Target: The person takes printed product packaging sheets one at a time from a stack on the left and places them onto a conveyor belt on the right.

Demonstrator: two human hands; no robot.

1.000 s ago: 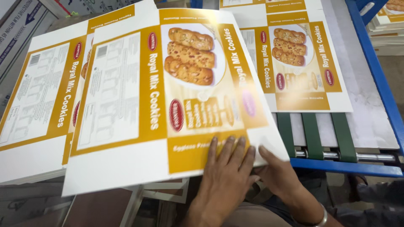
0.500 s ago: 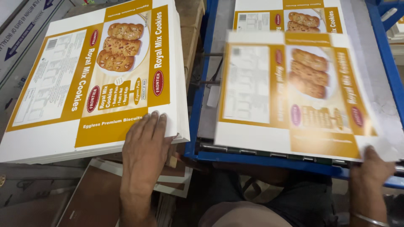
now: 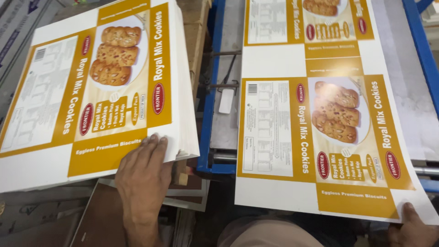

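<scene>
My left hand [image 3: 142, 176] rests flat with spread fingers on the near right corner of a thick stack of printed cardboard sheets [image 3: 82, 96], white and mustard yellow with cookie pictures. My right hand [image 3: 411, 226] pinches the near right corner of a single printed sheet [image 3: 320, 146] of the same kind, which lies on the blue-framed machine table [image 3: 208, 119]. Another printed sheet [image 3: 311, 27] lies farther back on that table, partly under the near one.
A blue metal frame rail [image 3: 418, 41] runs along the table's right side. A small white part on a metal rod [image 3: 226, 98] sits in the gap between stack and table. Brown boards and loose sheets [image 3: 98, 215] lie below the stack. My knees [image 3: 270, 233] show at the bottom.
The single sheet has slid closer to me and to the right on the table. My left hand stays on the stack's corner. The view has moved nearer.
</scene>
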